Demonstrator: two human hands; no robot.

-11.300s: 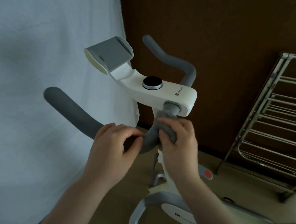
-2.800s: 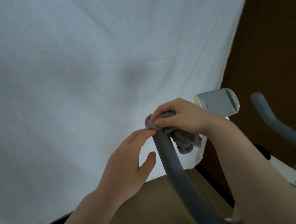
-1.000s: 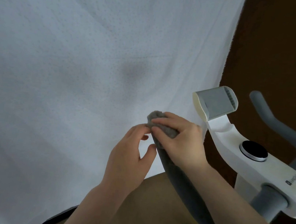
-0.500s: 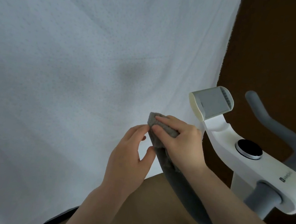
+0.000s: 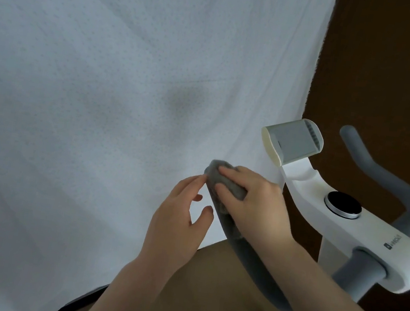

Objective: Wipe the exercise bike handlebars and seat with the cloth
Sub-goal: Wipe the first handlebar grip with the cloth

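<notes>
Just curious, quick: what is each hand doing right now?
Left hand: open, fingers relaxed, one fingertip near the cloth, holding nothing.
Right hand: holds the cloth wrapped over the end of the left handlebar.

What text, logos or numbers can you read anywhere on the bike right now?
One marking only: a small dark logo square with a short word beside it, printed on the white console near the stem end. It is too blurred to read.
The round black dial shows no digits.
Nothing readable on the cloth or handlebar.
</notes>
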